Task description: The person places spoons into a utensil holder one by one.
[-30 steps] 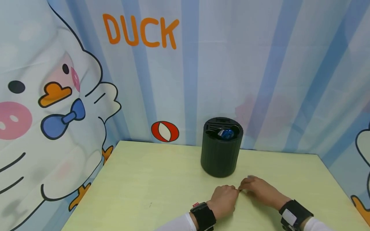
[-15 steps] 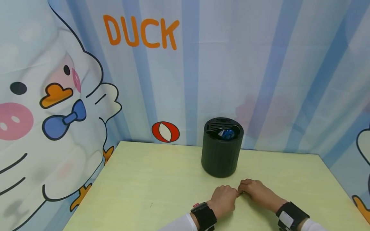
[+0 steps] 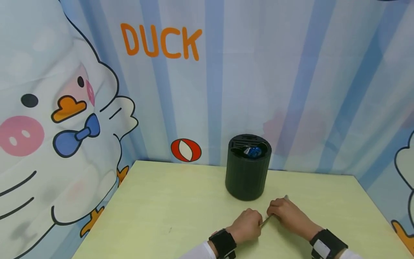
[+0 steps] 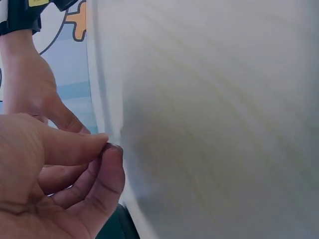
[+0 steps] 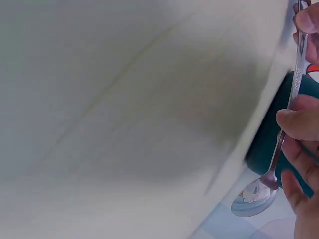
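Note:
A metal spoon (image 5: 253, 198) is held between both hands above the table. My left hand (image 3: 247, 223) pinches the end of its handle. Farther along, toward the bowl, my right hand (image 3: 289, 212) grips the handle between thumb and fingers. In the head view a short length of the spoon handle (image 3: 266, 220) shows between the hands, and its tip peeks out beyond the right fingers. The left wrist view shows the left thumb (image 4: 82, 147) meeting the fingertips, with the spoon mostly hidden there.
Just beyond the hands stands a dark green ribbed cylindrical holder (image 3: 246, 180) with slots and a blue shiny item (image 3: 253, 152) in its top opening. The pale yellow table (image 3: 155, 208) ends at a striped duck-print curtain (image 3: 245, 79).
My hands have drawn slightly apart, the left one shifting left, so more of the spoon handle shows between them. The spoon's far tip now shows past the right hand. The head view has tilted slightly.

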